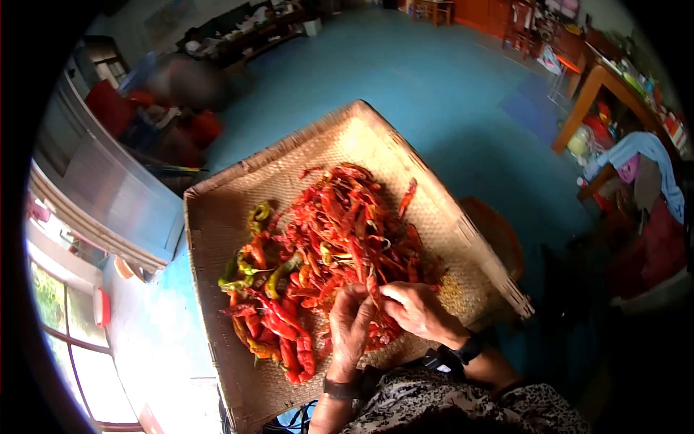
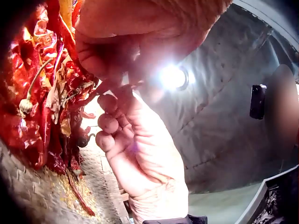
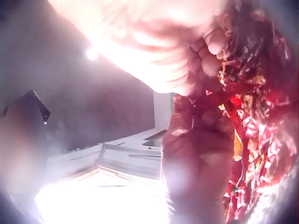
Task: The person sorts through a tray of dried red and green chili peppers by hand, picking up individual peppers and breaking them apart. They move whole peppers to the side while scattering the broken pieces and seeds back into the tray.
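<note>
Red dried chilies (image 1: 336,210) lie in a heap on a square woven tray (image 1: 412,155), with plumper red and green peppers (image 1: 285,318) along its left side. Over the heap's near edge, my left hand (image 1: 350,329) and right hand (image 1: 419,311) meet fingertip to fingertip. Between them they pinch a thin reddish chili (image 1: 372,281). The left wrist view has the right hand (image 2: 149,149) with curled fingers beside the chilies (image 2: 42,93). In the right wrist view the left hand (image 3: 201,163) is below the right hand (image 3: 154,42); glare and blur hide the fingertips there.
Loose yellow seeds (image 1: 455,293) lie on the tray's right part. A round basket (image 1: 495,231) stands on the blue floor (image 1: 347,65) beyond the tray's right edge. At left is a door panel (image 1: 119,170); at the right, a wooden table (image 1: 589,94) with clutter.
</note>
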